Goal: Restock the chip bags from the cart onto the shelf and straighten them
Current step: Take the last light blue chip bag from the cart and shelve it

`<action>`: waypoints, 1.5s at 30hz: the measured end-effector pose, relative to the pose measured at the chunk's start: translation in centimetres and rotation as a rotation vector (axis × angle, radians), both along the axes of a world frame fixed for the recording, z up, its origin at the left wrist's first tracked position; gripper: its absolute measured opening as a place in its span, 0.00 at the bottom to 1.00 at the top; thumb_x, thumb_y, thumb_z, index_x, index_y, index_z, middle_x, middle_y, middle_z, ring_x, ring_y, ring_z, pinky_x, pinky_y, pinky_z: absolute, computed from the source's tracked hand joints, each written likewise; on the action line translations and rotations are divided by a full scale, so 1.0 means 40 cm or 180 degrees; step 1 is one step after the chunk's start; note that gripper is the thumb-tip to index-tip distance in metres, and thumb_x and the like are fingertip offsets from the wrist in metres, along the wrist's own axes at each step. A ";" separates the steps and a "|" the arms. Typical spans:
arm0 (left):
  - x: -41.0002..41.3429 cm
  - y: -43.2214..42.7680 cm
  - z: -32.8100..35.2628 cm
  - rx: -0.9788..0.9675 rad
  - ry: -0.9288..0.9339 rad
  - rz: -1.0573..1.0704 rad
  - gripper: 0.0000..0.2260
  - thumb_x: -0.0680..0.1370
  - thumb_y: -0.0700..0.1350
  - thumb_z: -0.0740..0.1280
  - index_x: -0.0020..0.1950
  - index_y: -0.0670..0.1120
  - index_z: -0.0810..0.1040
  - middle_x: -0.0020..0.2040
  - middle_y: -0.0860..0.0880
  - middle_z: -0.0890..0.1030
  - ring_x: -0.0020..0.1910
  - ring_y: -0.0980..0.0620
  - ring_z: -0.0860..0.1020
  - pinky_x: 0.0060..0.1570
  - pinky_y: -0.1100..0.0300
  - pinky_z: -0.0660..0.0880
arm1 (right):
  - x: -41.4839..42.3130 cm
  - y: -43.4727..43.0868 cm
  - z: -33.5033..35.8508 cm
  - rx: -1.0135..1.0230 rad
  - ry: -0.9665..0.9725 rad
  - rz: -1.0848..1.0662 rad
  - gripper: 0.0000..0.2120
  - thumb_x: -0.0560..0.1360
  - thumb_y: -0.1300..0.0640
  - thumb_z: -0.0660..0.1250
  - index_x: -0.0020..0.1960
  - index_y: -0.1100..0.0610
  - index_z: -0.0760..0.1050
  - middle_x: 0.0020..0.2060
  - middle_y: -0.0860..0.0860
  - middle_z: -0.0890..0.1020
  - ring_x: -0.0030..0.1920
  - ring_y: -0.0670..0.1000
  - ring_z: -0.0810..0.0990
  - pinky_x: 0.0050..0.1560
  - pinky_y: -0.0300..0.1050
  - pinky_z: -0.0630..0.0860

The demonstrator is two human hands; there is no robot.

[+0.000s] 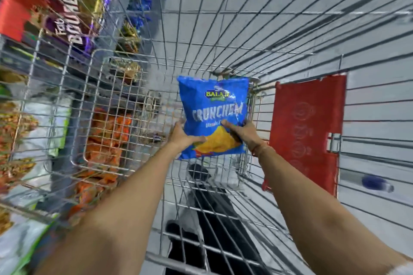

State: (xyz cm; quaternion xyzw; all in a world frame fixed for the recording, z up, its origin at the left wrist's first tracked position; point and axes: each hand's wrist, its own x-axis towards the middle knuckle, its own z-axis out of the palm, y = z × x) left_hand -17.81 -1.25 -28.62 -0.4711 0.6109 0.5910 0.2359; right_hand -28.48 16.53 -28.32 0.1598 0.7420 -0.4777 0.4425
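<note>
A blue chip bag (214, 105) with white lettering and a yellow chip picture hangs inside the wire cart (279, 35), held upright between both hands. My left hand (182, 135) grips its lower left edge. My right hand (242, 130) grips its lower right edge, thumb across the front. The shelf (33, 87) runs along the left, blurred, with wire baskets of snack packs.
A red plastic flap (306, 131) hangs on the cart's right side. Orange packs (107, 138) fill a wire basket on the left, with purple biscuit packs (69, 18) above. Through the cart floor I see dark trousers and shoes (201, 219) and a grey tiled floor.
</note>
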 end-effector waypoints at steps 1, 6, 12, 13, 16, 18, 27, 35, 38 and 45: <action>0.004 0.000 0.000 -0.0024 -0.0015 0.0050 0.40 0.60 0.40 0.81 0.66 0.39 0.64 0.66 0.42 0.73 0.62 0.43 0.74 0.61 0.46 0.73 | 0.004 -0.003 0.001 -0.0065 0.0027 -0.0002 0.24 0.70 0.61 0.75 0.63 0.67 0.74 0.59 0.63 0.81 0.53 0.57 0.81 0.53 0.46 0.80; 0.018 -0.027 0.067 0.0476 0.0051 0.0037 0.22 0.62 0.42 0.80 0.52 0.48 0.77 0.56 0.45 0.82 0.47 0.50 0.81 0.41 0.61 0.78 | 0.038 -0.027 0.047 -0.0417 0.0172 0.0003 0.17 0.69 0.65 0.74 0.57 0.66 0.78 0.50 0.57 0.83 0.37 0.42 0.85 0.36 0.33 0.79; 0.041 -0.090 0.226 0.0392 0.0139 0.0027 0.21 0.65 0.41 0.78 0.54 0.47 0.75 0.56 0.46 0.80 0.53 0.46 0.79 0.55 0.51 0.77 | 0.068 -0.088 0.184 -0.0725 0.0451 0.0009 0.16 0.68 0.61 0.77 0.54 0.60 0.79 0.46 0.53 0.85 0.39 0.42 0.86 0.38 0.36 0.82; 0.046 -0.103 0.260 0.0335 0.0214 0.0013 0.22 0.65 0.41 0.78 0.55 0.47 0.73 0.55 0.48 0.79 0.51 0.48 0.79 0.50 0.54 0.78 | 0.071 -0.100 0.215 -0.0805 0.0537 0.0011 0.17 0.68 0.61 0.77 0.55 0.60 0.79 0.47 0.53 0.85 0.41 0.44 0.86 0.41 0.39 0.83; 0.065 -0.139 0.379 0.0120 0.0601 0.0100 0.19 0.65 0.43 0.78 0.49 0.52 0.73 0.49 0.53 0.78 0.43 0.58 0.78 0.36 0.66 0.75 | 0.080 -0.143 0.329 -0.1028 0.0826 0.0113 0.18 0.68 0.58 0.77 0.56 0.57 0.79 0.49 0.51 0.85 0.46 0.46 0.85 0.45 0.40 0.83; 0.087 -0.161 0.466 -0.0118 0.0838 0.0206 0.19 0.65 0.42 0.78 0.51 0.52 0.74 0.52 0.51 0.78 0.44 0.57 0.79 0.39 0.65 0.78 | 0.087 -0.175 0.413 -0.1224 0.0968 0.0142 0.17 0.68 0.56 0.77 0.55 0.54 0.78 0.48 0.49 0.85 0.46 0.45 0.85 0.46 0.41 0.83; 0.256 -0.227 0.922 -0.1384 0.2188 0.0882 0.41 0.43 0.67 0.78 0.52 0.53 0.74 0.52 0.53 0.81 0.51 0.55 0.80 0.48 0.59 0.79 | 0.151 -0.347 0.844 -0.2236 0.1512 0.0370 0.18 0.65 0.57 0.79 0.53 0.54 0.81 0.46 0.49 0.87 0.45 0.47 0.86 0.38 0.34 0.80; 0.525 -0.239 1.304 -0.2977 0.2751 0.1376 0.28 0.53 0.60 0.77 0.49 0.58 0.72 0.49 0.60 0.78 0.46 0.70 0.76 0.46 0.70 0.75 | 0.347 -0.458 1.266 -0.3377 0.2028 0.0905 0.17 0.59 0.54 0.80 0.45 0.51 0.81 0.38 0.44 0.88 0.40 0.45 0.86 0.37 0.36 0.79; 0.639 -0.220 1.430 -0.3421 0.2904 0.1602 0.30 0.52 0.61 0.77 0.51 0.57 0.73 0.50 0.61 0.78 0.45 0.71 0.76 0.42 0.70 0.74 | 0.440 -0.487 1.394 -0.3796 0.2059 0.1163 0.23 0.53 0.47 0.80 0.46 0.50 0.82 0.41 0.44 0.88 0.42 0.47 0.86 0.37 0.36 0.80; 0.888 -0.178 1.624 -0.4173 0.3190 0.2285 0.31 0.51 0.61 0.76 0.51 0.55 0.74 0.48 0.60 0.82 0.46 0.66 0.79 0.45 0.65 0.77 | 0.660 -0.570 1.625 -0.4551 0.1968 0.1814 0.23 0.49 0.45 0.80 0.42 0.49 0.82 0.38 0.43 0.88 0.38 0.44 0.86 0.33 0.34 0.79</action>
